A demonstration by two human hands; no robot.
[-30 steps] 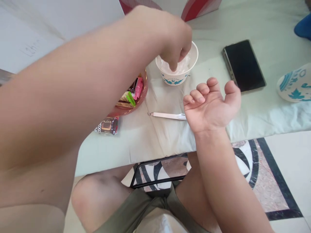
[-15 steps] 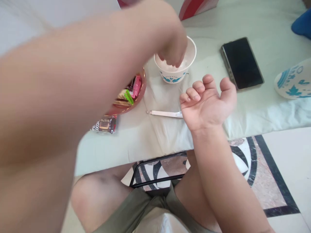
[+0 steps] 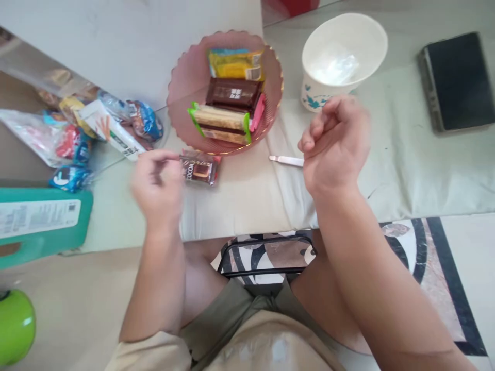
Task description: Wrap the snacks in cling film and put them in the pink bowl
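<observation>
My left hand [image 3: 158, 183], blurred by motion, is at the left end of a small dark cocoa snack packet [image 3: 201, 170] on the cloth. Its fingers are bent, and I cannot tell whether they grip the packet. Just behind sits a pink scalloped glass bowl [image 3: 178, 98] holding several wrapped snacks, among them a dark brown bar [image 3: 234, 94] and a green-ended wafer pack [image 3: 220, 122]. My right hand [image 3: 336, 144] hovers palm up, fingers loosely bent and apart, with nothing in it. It partly covers a slim white tool [image 3: 286, 161] and the front of a white paper tub [image 3: 313, 93].
Clear plastic lies inside the tub. A black phone [image 3: 458, 82] rests at the right. To the left are several blue-wrapped snacks [image 3: 145, 119], a white snack box [image 3: 110, 129] and a teal box [image 3: 42, 216]. A lime-green object [image 3: 15, 327] stands lower left.
My left hand has come back from over the tub to the cocoa packet, uncovering the bowl and tub. My right hand's fingers have curled slightly. The view has shifted left.
</observation>
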